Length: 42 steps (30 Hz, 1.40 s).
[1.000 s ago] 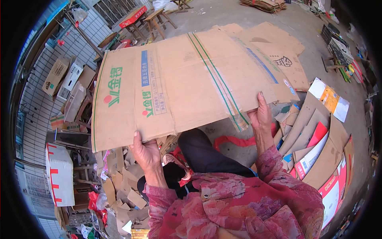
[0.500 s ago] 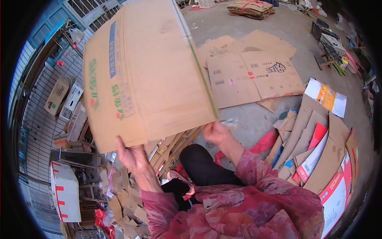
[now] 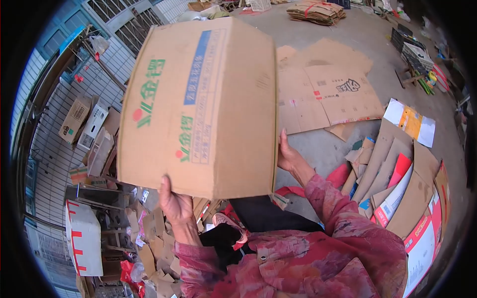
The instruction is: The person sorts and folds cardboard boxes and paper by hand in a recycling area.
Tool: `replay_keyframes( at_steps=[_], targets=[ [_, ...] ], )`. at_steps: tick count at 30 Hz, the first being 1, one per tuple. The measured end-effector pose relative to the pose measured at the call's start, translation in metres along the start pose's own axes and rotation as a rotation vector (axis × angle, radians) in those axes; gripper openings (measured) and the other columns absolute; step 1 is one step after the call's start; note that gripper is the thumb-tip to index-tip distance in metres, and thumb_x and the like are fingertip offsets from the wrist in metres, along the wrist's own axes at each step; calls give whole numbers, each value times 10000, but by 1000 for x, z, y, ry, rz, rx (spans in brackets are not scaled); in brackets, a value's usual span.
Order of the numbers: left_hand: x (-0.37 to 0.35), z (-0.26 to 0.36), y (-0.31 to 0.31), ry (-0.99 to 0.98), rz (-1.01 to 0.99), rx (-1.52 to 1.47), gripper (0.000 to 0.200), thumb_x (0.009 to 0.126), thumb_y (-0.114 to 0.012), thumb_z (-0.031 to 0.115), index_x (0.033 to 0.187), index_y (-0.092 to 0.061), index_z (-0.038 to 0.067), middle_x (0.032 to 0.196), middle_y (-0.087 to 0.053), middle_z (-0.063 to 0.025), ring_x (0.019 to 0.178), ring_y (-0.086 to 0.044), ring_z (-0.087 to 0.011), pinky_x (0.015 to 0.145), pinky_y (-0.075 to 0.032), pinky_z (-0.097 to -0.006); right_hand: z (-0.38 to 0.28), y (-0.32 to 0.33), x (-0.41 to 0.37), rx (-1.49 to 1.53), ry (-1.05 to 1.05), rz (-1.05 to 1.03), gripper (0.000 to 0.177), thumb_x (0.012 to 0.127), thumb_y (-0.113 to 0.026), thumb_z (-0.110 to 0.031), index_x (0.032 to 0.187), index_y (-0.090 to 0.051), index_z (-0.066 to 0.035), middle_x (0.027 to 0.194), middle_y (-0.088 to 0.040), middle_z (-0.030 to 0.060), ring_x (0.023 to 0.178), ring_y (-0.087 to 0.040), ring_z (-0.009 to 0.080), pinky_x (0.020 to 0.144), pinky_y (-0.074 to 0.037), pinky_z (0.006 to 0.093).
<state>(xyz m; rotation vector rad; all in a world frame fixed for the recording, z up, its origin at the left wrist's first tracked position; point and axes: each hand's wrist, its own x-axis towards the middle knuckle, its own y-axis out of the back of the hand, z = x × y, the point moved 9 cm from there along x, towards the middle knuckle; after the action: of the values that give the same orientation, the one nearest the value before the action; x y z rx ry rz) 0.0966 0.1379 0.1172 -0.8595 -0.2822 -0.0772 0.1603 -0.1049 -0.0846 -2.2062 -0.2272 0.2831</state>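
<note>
A large brown cardboard piece (image 3: 243,109), printed in green and blue and bent along a crease, is held up before me. My left hand (image 3: 176,203) grips its near edge at the lower left, thumb on the printed face. At its right edge is my right hand (image 3: 293,155), with the thumb upright beside the board and the other fingers partly hidden behind it. Beyond the board, flattened cardboard sheets (image 3: 343,97) lie on the concrete floor.
Stacked cardboard (image 3: 392,174) leans at the right. Torn scraps (image 3: 154,243) lie at the lower left beside a white box (image 3: 84,238). A tied cardboard bundle (image 3: 316,12) sits far back. Crates (image 3: 415,54) stand at the upper right.
The held board has swung lower and to the right, and its crease is now sharper. My right hand has moved right; my left hand has shifted slightly down.
</note>
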Motion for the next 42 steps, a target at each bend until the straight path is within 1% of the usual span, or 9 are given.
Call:
replay_keyframes(
  at_steps=[2,3,7,9,15,19,28,34,42],
  targets=[
    [-6,-3,11,-10,67,140,434,849,-449,56,1257,-306,30,1231,-424,-152,1131,-430,-265,950,-369,-428,-23,-26,-21,-47,173,-96,952,633,-425,-740,1326,-231,-118,1335,-291,121,1219,-286,243,986,-255,426],
    [-9,-4,8,19,54,147,443,846,-448,42,1261,-292,40,1222,-434,-142,1107,-454,-258,927,-402,-414,-27,-27,-26,67,192,-125,910,632,-461,-706,1285,-306,-93,1270,-388,104,1183,-344,192,969,-307,376],
    [-11,-21,7,121,57,170,436,843,-457,46,1249,-300,34,1204,-449,-136,1074,-483,-251,891,-438,-400,-32,-19,-31,79,220,-152,883,633,-540,-654,1246,-345,-48,1212,-441,101,1127,-413,196,922,-374,370],
    [-3,-21,12,77,89,211,420,842,-464,51,1233,-314,24,1179,-467,-134,1044,-506,-242,864,-458,-392,-36,-23,-30,76,211,-218,750,686,-643,-495,1195,-388,-6,1131,-498,108,1049,-489,195,875,-423,347],
    [9,-20,-14,59,51,264,402,833,-466,37,1210,-328,7,1156,-480,-136,1029,-514,-240,840,-473,-378,-33,-52,-25,214,96,-225,504,721,-608,-161,1148,-426,34,1057,-544,133,961,-553,220,842,-452,343],
    [13,-27,3,57,74,246,374,841,-455,34,1198,-353,-11,1142,-492,-143,1015,-523,-232,857,-466,-350,-29,-57,-25,340,83,-226,484,719,-592,-138,1138,-433,44,1040,-551,140,932,-567,226,833,-460,348],
    [27,7,6,-60,86,436,399,810,-505,41,1176,-353,-6,1127,-492,-136,1008,-522,-243,865,-449,-363,-39,-58,-42,130,237,-167,484,707,-571,-42,1159,-411,26,1041,-545,130,927,-565,225,826,-465,347],
    [31,-5,10,83,73,511,328,807,-520,25,1108,-399,-20,1062,-524,-160,879,-584,-226,749,-506,-330,-25,-29,-44,167,240,-55,477,710,-548,8,1166,-407,13,1052,-538,127,944,-554,227,837,-459,347],
    [2,10,38,213,100,735,459,828,-521,118,1204,-348,-82,1085,-505,-225,847,-599,-265,673,-527,-305,-54,90,-80,243,245,68,393,754,-533,-79,1125,-452,23,1078,-538,149,995,-530,268,894,-418,396]
  ],
)
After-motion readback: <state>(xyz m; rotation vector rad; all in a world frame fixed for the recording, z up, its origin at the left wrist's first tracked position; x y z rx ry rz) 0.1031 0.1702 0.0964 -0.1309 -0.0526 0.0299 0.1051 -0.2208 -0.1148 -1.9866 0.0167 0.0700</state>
